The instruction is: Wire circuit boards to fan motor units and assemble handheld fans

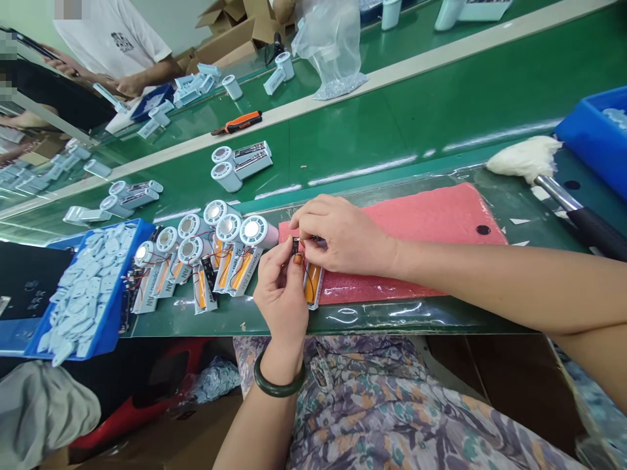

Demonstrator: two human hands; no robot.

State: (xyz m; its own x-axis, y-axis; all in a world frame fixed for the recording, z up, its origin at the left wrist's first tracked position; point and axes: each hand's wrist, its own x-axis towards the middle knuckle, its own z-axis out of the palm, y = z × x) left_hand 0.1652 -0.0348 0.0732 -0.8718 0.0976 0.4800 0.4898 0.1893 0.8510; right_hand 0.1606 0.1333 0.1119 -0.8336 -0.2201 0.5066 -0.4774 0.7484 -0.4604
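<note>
My left hand (281, 287) and my right hand (337, 234) meet over the near edge of a red foam pad (431, 222). Both pinch a small open device (311, 282) with an orange battery, red wires and a small black part at its top. My left fingers close on the black part from below. My right fingers curl over it from above. A dark green bangle (277, 385) circles my left wrist. Just left of my hands lies a cluster of several similar white devices (215, 251) with round lens heads and orange batteries.
A blue tray (110, 320) of pale plastic covers sits at the left. More white devices (240, 163) and an orange-handled tool (240, 123) lie on the green belt. A white brush (526, 158) and a blue bin (595, 140) are at the right. Another person's hands (125, 85) work far left.
</note>
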